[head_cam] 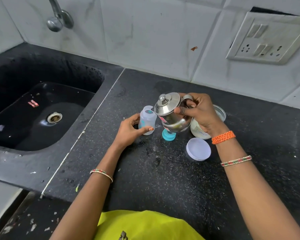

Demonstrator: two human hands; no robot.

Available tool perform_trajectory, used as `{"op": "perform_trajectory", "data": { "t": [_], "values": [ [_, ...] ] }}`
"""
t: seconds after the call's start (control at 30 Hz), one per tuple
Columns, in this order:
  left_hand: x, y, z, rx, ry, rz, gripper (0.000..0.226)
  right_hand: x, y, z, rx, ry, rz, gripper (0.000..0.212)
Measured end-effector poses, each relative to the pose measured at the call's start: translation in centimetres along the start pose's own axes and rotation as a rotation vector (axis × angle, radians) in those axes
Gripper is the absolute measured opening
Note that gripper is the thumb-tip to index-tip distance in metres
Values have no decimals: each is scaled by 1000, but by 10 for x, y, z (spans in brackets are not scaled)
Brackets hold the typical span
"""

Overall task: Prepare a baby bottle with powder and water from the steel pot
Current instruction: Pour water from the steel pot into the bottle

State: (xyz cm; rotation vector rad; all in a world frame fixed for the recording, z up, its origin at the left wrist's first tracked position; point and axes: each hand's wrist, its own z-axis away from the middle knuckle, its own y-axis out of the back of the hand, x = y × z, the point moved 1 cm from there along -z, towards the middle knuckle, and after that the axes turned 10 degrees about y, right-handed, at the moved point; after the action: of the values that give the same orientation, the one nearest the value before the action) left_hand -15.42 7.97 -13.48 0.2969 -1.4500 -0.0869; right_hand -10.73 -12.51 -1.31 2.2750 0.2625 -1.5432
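My right hand (200, 112) grips the handle of a small lidded steel pot (170, 112), held above the counter and tilted left toward the bottle. The translucent baby bottle (146, 119) stands upright on the black counter with no cap, and my left hand (131, 129) wraps around its lower part. The pot's lip sits right beside the bottle's open mouth. Under the pot lies the bottle's blue cap (168, 135). Behind my right wrist stands an open powder jar (200, 131), partly hidden. Its white lid (198, 148) lies flat on the counter.
A black sink (33, 108) with a drain fills the left side, a steel tap (59, 18) above it. The speckled black counter (163, 179) has wet spots in front of the bottle. A tiled wall with a switch and socket plate (268, 37) rises behind.
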Motion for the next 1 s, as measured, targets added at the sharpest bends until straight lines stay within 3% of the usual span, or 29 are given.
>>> {"op": "perform_trajectory", "data": {
  "t": [0.07, 0.5, 0.8, 1.0],
  "values": [
    [0, 0, 0, 4, 2, -3, 47, 2, 3, -4, -4, 6, 36, 56],
    [-3, 0, -2, 1, 19, -27, 50, -21, 2, -10, -110, 0, 184, 44],
    [-3, 0, -3, 11, 11, -35, 50, -28, 0, -11, -149, -6, 269, 56],
    [-6, 1, -5, -11, 19, -30, 55, -23, 2, -11, -117, -14, 247, 46]
  ]
}}
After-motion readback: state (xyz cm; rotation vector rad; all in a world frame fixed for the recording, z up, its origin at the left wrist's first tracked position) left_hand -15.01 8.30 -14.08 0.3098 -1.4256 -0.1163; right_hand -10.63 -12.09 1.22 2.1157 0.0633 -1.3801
